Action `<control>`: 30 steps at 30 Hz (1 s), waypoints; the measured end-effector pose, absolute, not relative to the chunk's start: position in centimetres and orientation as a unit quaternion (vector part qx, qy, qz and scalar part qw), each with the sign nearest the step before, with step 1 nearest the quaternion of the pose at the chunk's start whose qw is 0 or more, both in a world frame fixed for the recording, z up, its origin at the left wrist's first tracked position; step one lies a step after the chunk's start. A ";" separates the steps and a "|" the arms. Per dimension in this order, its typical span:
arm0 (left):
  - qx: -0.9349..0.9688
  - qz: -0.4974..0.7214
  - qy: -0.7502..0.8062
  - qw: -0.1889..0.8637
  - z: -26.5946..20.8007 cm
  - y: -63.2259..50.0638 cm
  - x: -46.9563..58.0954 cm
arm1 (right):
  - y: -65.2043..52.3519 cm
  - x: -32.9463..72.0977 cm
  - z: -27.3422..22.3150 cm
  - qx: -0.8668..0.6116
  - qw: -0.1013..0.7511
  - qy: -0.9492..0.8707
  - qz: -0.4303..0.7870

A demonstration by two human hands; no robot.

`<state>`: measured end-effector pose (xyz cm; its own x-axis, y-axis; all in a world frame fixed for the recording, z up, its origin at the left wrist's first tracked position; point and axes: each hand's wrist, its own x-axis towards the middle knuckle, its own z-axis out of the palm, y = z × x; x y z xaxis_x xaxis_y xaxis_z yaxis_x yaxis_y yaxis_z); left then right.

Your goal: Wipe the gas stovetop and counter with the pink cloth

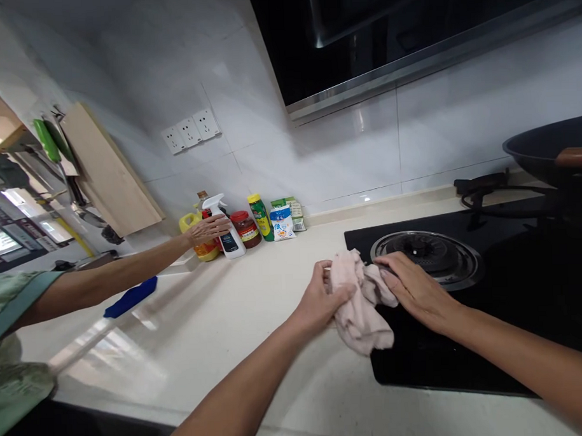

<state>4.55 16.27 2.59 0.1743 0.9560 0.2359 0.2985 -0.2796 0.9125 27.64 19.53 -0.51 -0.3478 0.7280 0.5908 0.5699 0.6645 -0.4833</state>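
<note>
A pale pink cloth (358, 311) hangs crumpled between both of my hands, over the left edge of the black gas hob (420, 353). My left hand (325, 292) grips its left side, with the thumb pressed across the front. On the other side my right hand (415, 290) has its fingers closed on the cloth's right part. Just behind my right hand lies the round burner (433, 254), its pan support off. The cloth's lower end dangles loose above the white counter (277, 358).
At left, another person's hand (208, 230) reaches to a white spray bottle (232, 236). Beside it stand a red-lidded jar (246, 229), a green yellow-capped container (261, 218) and a blue-white packet (282, 223). A wok (551, 145) stands at right. The range hood (385, 43) hangs overhead.
</note>
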 end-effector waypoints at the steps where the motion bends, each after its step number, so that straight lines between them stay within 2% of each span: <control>1: 0.689 0.423 0.447 0.382 2.2 16.1 4.8 | 19.6 27.7 -0.3 -0.401 0.440 -0.799 0.089; 4: 0.743 0.367 0.418 0.372 1.5 15.8 5.0 | 19.4 27.8 0.1 -0.398 0.501 -0.767 0.058; 6: 0.732 0.374 0.429 0.374 1.5 15.8 4.9 | 18.7 27.6 0.3 -0.378 0.499 -0.779 0.037; 8: 0.687 0.412 0.461 0.382 1.7 16.1 4.7 | 17.8 27.2 0.3 -0.340 0.437 -0.833 0.012; 11: 0.632 0.461 0.500 0.372 1.8 16.6 4.5 | 16.9 26.7 0.1 -0.281 0.298 -0.912 -0.010; 13: 0.624 0.478 0.502 0.361 1.7 16.7 4.5 | 17.1 26.7 -0.2 -0.276 0.251 -0.928 -0.007; 23: 0.720 0.424 0.485 0.256 1.5 15.7 5.3 | 22.1 29.6 -0.8 -0.483 0.238 -0.840 -0.068; 30: 0.700 0.447 0.506 0.232 0.7 17.1 4.3 | 20.9 29.7 1.3 -0.421 0.224 -0.879 0.019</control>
